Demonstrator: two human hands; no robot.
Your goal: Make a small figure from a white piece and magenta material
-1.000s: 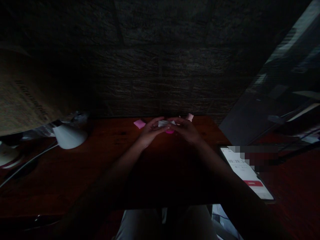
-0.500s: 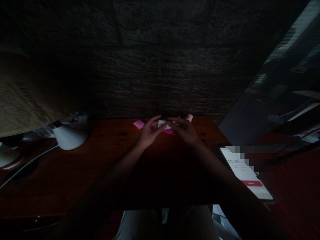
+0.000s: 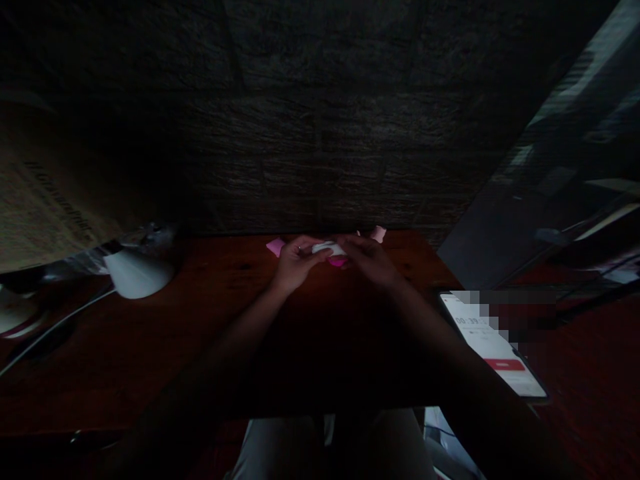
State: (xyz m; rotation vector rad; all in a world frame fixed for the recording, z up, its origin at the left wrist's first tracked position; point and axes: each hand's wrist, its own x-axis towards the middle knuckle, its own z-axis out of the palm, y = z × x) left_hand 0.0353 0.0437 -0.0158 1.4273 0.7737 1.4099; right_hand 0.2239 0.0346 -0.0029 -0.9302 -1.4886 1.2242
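Left hand [image 3: 296, 261] and right hand [image 3: 371, 260] each have their grip closed on the white piece [image 3: 331, 249]; light, even finger pressure should serve best

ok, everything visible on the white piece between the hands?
The white piece is small, perhaps paper or cloth; dim light hides texture. It runs crosswise near the far edge of the wooden table, fingers of the left hand and right hand holding it and partly covering its ends. A magenta piece shows just below it in view; contact is unclear.
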